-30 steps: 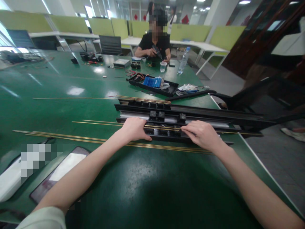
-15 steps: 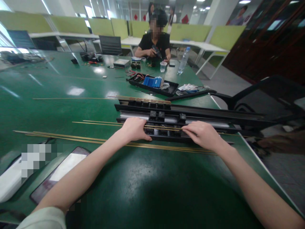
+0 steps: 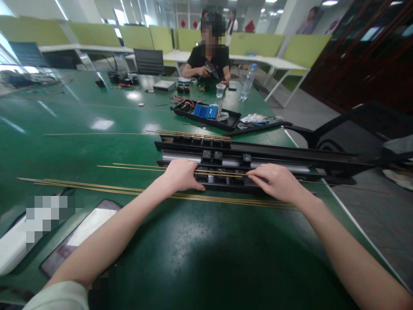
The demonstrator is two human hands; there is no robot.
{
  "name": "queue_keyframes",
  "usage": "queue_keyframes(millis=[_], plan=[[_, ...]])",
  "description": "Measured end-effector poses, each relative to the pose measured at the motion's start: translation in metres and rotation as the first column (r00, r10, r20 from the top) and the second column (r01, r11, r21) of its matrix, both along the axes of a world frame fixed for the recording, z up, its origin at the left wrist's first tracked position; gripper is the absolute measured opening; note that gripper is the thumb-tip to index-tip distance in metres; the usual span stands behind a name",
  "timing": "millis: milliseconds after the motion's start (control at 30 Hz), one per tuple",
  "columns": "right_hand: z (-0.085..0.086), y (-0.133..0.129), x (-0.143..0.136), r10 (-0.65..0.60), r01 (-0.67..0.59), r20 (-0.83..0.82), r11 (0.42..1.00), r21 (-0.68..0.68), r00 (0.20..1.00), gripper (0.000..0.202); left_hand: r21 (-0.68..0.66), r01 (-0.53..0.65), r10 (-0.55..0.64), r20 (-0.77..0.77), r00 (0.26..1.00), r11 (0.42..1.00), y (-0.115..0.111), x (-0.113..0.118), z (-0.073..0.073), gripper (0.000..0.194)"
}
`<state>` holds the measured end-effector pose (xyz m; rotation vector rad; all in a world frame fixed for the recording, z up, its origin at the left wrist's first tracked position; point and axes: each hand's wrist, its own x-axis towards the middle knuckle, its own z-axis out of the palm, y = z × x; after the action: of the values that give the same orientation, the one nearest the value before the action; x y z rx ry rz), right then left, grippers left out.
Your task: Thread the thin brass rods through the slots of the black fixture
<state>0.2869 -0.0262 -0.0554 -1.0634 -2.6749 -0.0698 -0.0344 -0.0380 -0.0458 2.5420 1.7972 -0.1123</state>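
My left hand (image 3: 180, 174) is closed around the left part of a long black channel (image 3: 226, 187), thumb on its near side. Small black blocks sit inside this channel. Two thin brass-coloured rods (image 3: 135, 168) run over it, passing by my left hand. At the channel's right part, the fingertips of my right hand (image 3: 272, 181) pinch the end of a rod; the exact grip is partly hidden. Behind lies another black channel (image 3: 274, 150), with several black blocks (image 3: 218, 156) between the two. More brass rods (image 3: 200, 199) lie on the green table just in front.
A phone-like dark slab (image 3: 80, 234) and a white object (image 3: 19, 241) lie at left. Farther back are a black tray (image 3: 230, 122) with blue parts, gloves (image 3: 254, 120), a cup (image 3: 220, 90) and a water bottle (image 3: 248, 82). A person (image 3: 206, 60) sits opposite with a power tool.
Both hands keep nearly the same place and grip. The view has shifted slightly. In the far background at right, a person has moved to the left.
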Motion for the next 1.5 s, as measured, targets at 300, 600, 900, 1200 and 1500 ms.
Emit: queue_keyframes(millis=[300,600,900,1200,1500], plan=[[0.005,0.002,0.005,-0.002,0.002,0.022,1.000,0.004,1.000,0.022,-0.011,-0.012,0.012,0.008,1.000,1.000,-0.001,0.000,0.001,0.078],[0.012,0.008,0.026,-0.052,0.054,0.036,0.996,-0.069,0.998,0.022,-0.009,-0.010,0.010,0.017,1.000,1.000,-0.001,0.000,0.001,0.076],[0.020,0.016,0.061,-0.171,0.178,0.049,0.951,-0.254,0.984,0.019,0.003,-0.004,0.004,0.018,1.000,1.000,-0.001,0.001,0.001,0.075],[0.030,0.019,0.090,-0.348,0.385,0.166,0.836,-0.392,0.923,0.017,0.008,0.000,0.000,0.018,1.000,1.000,0.000,0.000,-0.001,0.076],[0.030,0.023,0.117,-0.408,0.436,0.170,0.756,-0.488,0.897,0.014,-0.012,-0.007,0.008,0.011,1.000,1.000,-0.001,0.001,0.002,0.075]])
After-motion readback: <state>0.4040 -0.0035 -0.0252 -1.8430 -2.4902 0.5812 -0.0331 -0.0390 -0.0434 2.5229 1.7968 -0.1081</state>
